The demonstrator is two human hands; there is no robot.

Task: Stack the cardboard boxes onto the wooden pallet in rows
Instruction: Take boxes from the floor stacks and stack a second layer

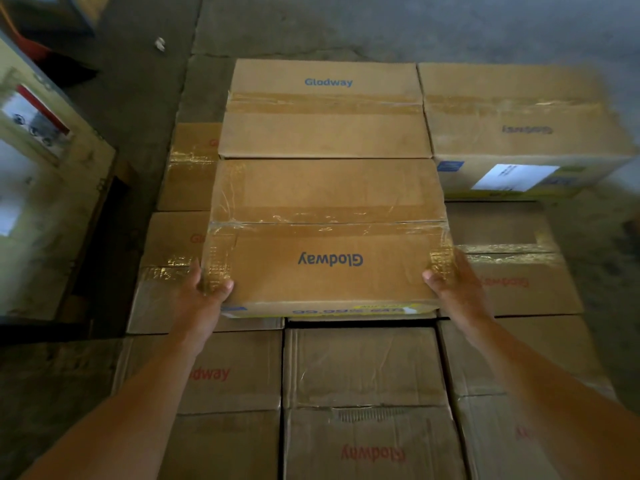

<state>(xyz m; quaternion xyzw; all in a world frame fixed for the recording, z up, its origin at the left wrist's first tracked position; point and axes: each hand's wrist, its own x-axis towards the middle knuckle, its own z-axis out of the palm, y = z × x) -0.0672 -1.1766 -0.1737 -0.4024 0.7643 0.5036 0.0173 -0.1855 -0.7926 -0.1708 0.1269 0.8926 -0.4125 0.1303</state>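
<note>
At the left, the left hand (207,292) grips the near left corner of the held box (329,209), thumb on the top face and fingers going down the side; at the right, the right hand (450,285) grips the near right corner in the same manner; so the two hands are well apart, both clamped on this one box. The held box lies over the middle of the lower layer (363,368), its far edge touching the far box (325,133) of the upper layer; I cannot tell if its near edge rests fully or is a little lifted.

I judge the step in hand is the placing of this box in the second layer; the next move, I think, calls for pushing it square against the far box, matching the side edges, then letting go with both hands; the place to its right, in front of the right far box (519,133), looks free for another one. The wooden pallet is hidden under the boxes.

The lower layer is made of taped cartons with narrow gaps between them; the tops are creased but look flat enough to carry. At the left stands a pale structure (41,202); beyond the far edge is a grey concrete floor (346,26) with a small white scrap (160,43); the light is dim.
</note>
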